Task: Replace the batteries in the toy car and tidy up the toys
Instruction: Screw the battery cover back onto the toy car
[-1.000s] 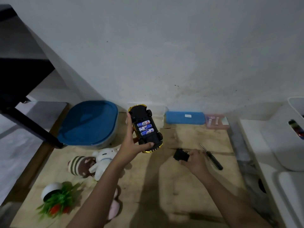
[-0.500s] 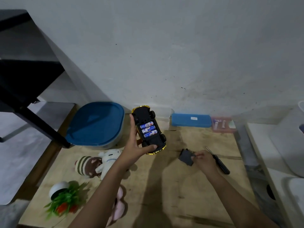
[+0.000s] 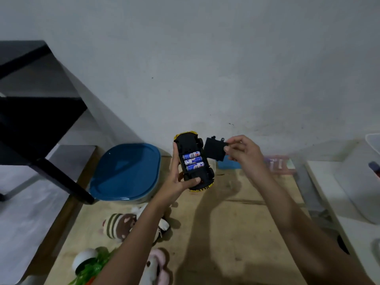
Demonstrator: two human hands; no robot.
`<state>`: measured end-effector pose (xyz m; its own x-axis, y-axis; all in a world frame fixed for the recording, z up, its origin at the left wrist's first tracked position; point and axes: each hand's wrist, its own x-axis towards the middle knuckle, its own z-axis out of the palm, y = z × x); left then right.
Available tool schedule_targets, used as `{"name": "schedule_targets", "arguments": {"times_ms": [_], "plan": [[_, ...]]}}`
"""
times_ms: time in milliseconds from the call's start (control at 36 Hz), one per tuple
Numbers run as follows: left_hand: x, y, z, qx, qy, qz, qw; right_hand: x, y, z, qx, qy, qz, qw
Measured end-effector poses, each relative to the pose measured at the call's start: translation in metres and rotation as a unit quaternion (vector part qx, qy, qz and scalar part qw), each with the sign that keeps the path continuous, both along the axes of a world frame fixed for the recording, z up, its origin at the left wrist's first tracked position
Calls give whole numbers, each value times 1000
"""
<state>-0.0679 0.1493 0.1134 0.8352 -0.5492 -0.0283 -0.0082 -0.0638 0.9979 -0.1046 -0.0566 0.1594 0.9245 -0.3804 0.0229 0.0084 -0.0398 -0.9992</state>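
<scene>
Raised right hand (image 3: 243, 153), cover (image 3: 213, 149) beside car (image 3: 193, 161)

The car (image 3: 188, 143) has a matt black plastic underside and a glossy yellow shell at its edges. The batteries (image 3: 193, 161) wear shiny blue-and-white wrap. The cover (image 3: 213, 151) is matt black plastic. The table (image 3: 226, 214) is bare wood, stained and dull. The lid (image 3: 125, 171) is smooth blue plastic with a faint sheen. The plush toys (image 3: 117, 225) are soft cloth.
</scene>
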Motion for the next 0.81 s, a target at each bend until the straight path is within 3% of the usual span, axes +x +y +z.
{"name": "schedule_targets", "arguments": {"times_ms": [250, 806], "plan": [[14, 2, 22, -17, -9, -64, 998, 13, 27, 8, -123, -33, 34, 991], [29, -1, 45, -7, -52, -102, 993, 17, 24, 39, -165, -34, 46, 985]]}}
